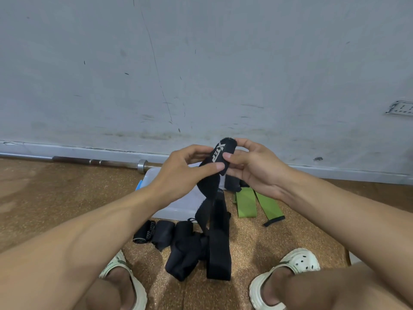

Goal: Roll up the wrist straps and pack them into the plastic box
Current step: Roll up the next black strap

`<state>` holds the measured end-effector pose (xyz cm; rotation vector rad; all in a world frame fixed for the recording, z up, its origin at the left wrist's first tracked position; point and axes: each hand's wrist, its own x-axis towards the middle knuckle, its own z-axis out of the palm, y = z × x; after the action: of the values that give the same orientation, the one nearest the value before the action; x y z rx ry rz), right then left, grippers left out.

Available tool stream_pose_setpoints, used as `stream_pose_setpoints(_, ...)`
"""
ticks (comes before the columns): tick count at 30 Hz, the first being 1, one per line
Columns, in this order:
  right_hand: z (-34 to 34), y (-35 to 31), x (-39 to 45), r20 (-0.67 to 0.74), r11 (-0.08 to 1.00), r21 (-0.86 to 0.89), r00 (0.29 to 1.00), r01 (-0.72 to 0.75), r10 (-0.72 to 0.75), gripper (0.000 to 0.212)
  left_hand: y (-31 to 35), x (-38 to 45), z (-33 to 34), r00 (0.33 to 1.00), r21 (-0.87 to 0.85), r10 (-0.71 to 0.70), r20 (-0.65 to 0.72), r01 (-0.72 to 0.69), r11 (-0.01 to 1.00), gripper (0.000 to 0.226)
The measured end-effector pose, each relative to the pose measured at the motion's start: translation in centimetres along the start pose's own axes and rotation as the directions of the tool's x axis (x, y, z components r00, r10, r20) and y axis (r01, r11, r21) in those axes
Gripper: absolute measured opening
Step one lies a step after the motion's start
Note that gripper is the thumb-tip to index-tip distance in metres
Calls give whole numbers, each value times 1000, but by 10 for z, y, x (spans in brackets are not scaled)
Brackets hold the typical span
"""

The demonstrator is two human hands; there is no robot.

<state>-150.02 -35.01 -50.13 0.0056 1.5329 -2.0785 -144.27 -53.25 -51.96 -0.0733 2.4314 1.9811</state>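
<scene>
I am crouched on a brown floor (290,238) against a scuffed grey wall (201,63), a barbell (98,162) lying along its foot. In front of me sits the plastic box (178,204), translucent, mostly hidden behind my forearms; I cannot see what it holds. Between my sandals lies a loose heap of black straps (185,249), with a smaller dark roll (144,233) to the left near the box's front edge, and a pair of green straps (248,202) flat on the floor just beside the box's right side.

The one in hand is a black wrist strap (218,156) with pale lettering — held up above the box, its free tail hanging down to the heap. My left hand (183,171) pinches the wound end, thumb across the front; my right hand (252,164) curls round it from the other side, fingertips on top. Both are clamped on it.

I judge the rolling barely begun — only the top is wound. Next I should turn the roll downward while keeping the tail taut, so it winds tight and even.
</scene>
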Motion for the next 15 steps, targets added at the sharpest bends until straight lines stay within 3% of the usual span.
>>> stream_pose_setpoints(6, 9, 0, -8, 28, 998, 60, 1000, -11, 10, 24, -2, 2, 1, 999, -42, 50, -6, -50, 998, 41)
stream_pose_setpoints(7, 8, -2, -9, 5, 1000, 7, 1000, 10, -10, 22, -2, 3, -1, 998, -54, 60, -8, -60, 997, 41)
stream_pose_setpoints(9, 2, -4, -8, -71, 960, -264, 990, 96, -119, 24, -1, 5, -6, 998, -74, 64, -12, -65, 995, 39)
stream_pose_setpoints(11, -5, -6, -7, -94, 792, -584, 955, 176, -281, 34, 0, 7, -10, 999, -79, 51, 8, -51, 996, 39)
stream_pose_setpoints(13, -9, -8, -6, -50, 678, -703, 936, 215, -349, 43, 0, 8, -14, 998, -84, 35, 46, -31, 996, 41)
stream_pose_setpoints(15, -13, -9, -6, 27, 656, -716, 948, 240, -318, 45, 0, 9, -16, 996, -92, 14, 88, -6, 996, 47)
